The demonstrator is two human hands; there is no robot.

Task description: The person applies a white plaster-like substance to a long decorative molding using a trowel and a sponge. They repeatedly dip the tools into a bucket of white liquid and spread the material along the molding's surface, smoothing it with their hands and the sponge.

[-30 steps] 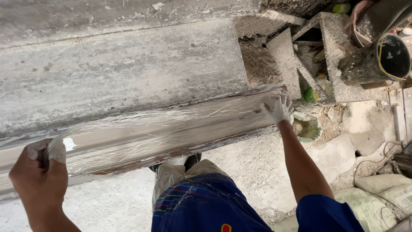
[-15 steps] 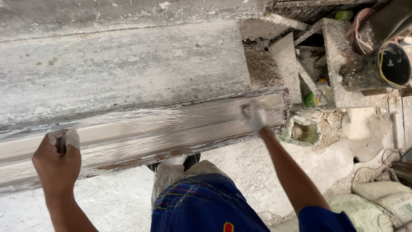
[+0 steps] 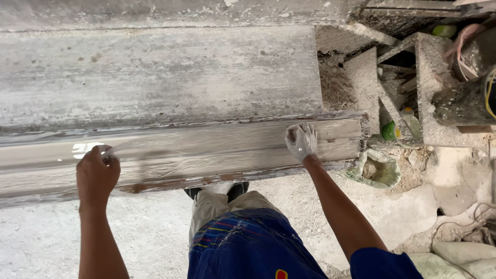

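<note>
Long plastic-wrapped beam (image 3: 206, 155) runs left-right ahead; left hand (image 3: 97, 175) pinches the film, right hand (image 3: 301, 141) lies open, flat near its right end.

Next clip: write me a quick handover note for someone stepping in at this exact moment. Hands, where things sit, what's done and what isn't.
Left hand: closed, pinching the clear film near the glossy patch.
Right hand: coated white, fingers spread, pressed flat on the film near the mould's right end.
Mould: long, lying along the front edge of the dusty bench, in front of the person's legs.
Done: film covers the mould's visible length.
Left: film is wrinkled between the hands, not yet smooth.
</note>
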